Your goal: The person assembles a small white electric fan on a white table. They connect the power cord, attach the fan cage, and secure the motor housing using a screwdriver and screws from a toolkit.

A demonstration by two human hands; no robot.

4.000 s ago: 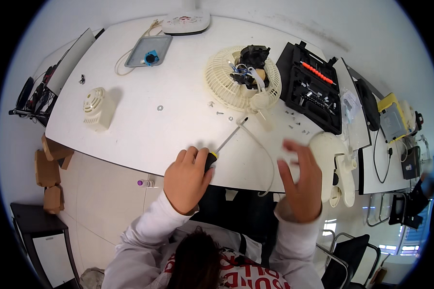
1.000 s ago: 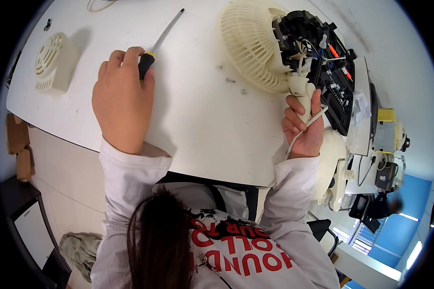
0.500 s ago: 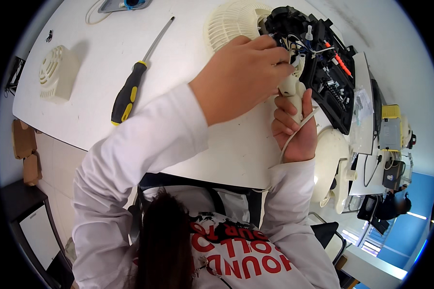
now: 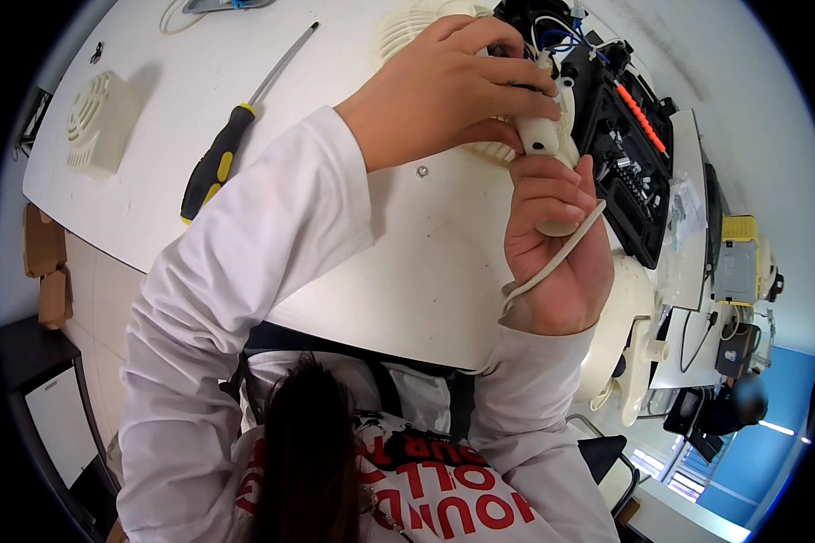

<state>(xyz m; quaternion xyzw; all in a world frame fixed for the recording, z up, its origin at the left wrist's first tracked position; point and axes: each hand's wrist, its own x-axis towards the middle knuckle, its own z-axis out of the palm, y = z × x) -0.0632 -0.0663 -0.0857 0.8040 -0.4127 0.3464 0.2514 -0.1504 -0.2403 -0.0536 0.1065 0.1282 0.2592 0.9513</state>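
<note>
At the far edge of the table, my two hands are on a cream fan's plastic neck point(image 4: 536, 136), which has a dark hole in its side. My left hand point(image 4: 448, 95) is closed over its upper part from the left, its fingertips beside the wires. Lower down, my right hand point(image 4: 557, 240) wraps around the neck's rounded end, palm up. A cream cord point(image 4: 566, 251) runs across that palm toward my wrist. Behind my left hand lies the ribbed fan grille point(image 4: 406, 32), partly covered. Blue and white wires point(image 4: 557, 36) spill out by the dark motor housing point(image 4: 521, 14).
A black-yellow screwdriver point(image 4: 219, 163) and a vented cream cover point(image 4: 100, 122) lie to the left. A small metal nut-like piece point(image 4: 422, 171) is near my left wrist. To the right are an open black tool case point(image 4: 629, 213), an orange-red shaft point(image 4: 641, 118) and a cream fan base point(image 4: 607, 330).
The neck has tilted in my hands, and its hole has moved upward. My left hand has shifted up and left. The small metal piece, hidden before, now shows.
</note>
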